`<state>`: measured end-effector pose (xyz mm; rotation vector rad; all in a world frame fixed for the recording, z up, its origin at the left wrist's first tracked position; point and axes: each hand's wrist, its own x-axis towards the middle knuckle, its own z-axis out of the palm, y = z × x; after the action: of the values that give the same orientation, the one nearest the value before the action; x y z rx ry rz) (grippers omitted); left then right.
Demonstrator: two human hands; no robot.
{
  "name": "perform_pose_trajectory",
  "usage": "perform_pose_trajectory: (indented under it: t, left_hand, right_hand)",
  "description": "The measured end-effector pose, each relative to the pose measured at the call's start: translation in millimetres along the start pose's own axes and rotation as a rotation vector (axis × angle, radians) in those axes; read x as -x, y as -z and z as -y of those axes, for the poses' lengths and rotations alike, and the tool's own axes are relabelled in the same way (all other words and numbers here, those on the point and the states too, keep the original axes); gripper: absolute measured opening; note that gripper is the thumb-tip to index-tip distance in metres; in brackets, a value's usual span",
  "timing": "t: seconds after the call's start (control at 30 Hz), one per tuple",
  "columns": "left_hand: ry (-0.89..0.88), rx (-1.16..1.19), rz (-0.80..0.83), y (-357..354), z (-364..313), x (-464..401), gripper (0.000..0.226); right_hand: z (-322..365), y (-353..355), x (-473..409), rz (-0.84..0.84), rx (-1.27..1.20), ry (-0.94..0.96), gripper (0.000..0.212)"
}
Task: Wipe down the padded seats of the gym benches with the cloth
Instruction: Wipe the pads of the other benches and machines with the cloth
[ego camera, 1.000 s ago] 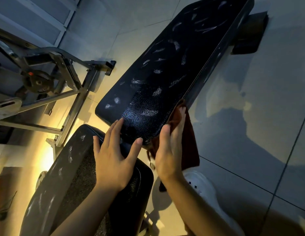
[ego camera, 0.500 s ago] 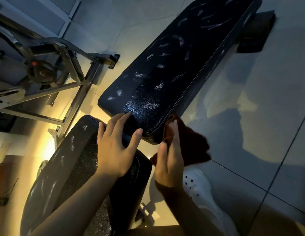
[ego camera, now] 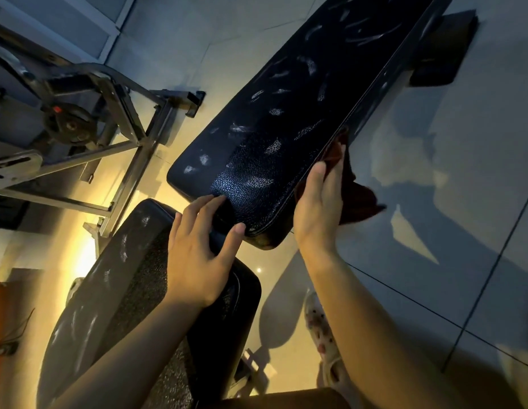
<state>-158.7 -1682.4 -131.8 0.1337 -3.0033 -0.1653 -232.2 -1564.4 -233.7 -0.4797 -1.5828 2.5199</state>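
Note:
A long black padded bench back (ego camera: 301, 113), streaked with pale smears, runs from the centre to the top right. Below it sits the shorter black seat pad (ego camera: 124, 290). My left hand (ego camera: 198, 255) rests flat across the gap between the pads, its fingertips touching the long pad's near end. My right hand (ego camera: 319, 208) presses a dark red cloth (ego camera: 357, 196) against the long pad's right side edge with straight fingers. Part of the cloth hangs loose behind the hand.
A steel bench frame (ego camera: 133, 160) with a weight plate (ego camera: 68, 125) stands at the left. The bench's black foot (ego camera: 442, 48) sticks out at the top right. My pale shoe (ego camera: 324, 343) is on the grey tiled floor (ego camera: 448, 231) at the right.
My right hand has slid the cloth from the pad's near corner farther up its right side edge. My left hand has stayed between the pads.

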Motion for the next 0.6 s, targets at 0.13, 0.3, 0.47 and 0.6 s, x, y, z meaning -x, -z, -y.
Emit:
perform_pose_trajectory:
  t: [0.13,0.3,0.47,0.6]
  left_hand:
    - [0.0,0.005,0.0,0.1,-0.1,-0.3,0.061]
    - [0.002,-0.015,-0.003,0.4,0.5,1.3,0.059]
    - [0.026,0.008,-0.009,-0.8,1.1,1.8,0.06]
    - [0.025,0.019,-0.004,-0.7,2.1,0.5,0.061]
  right_hand:
    - [-17.8,-5.9,65.0,0.062,-0.028,0.145,0.057]
    - [-17.1,-10.5,97.8,0.094,-0.061,0.125,0.054]
    - [4.2,-0.3,2.7,0.022,-0.051,-0.07,0.065]
    - [10.1,5.0,-65.5,-0.075,0.002,-0.08,0.066]
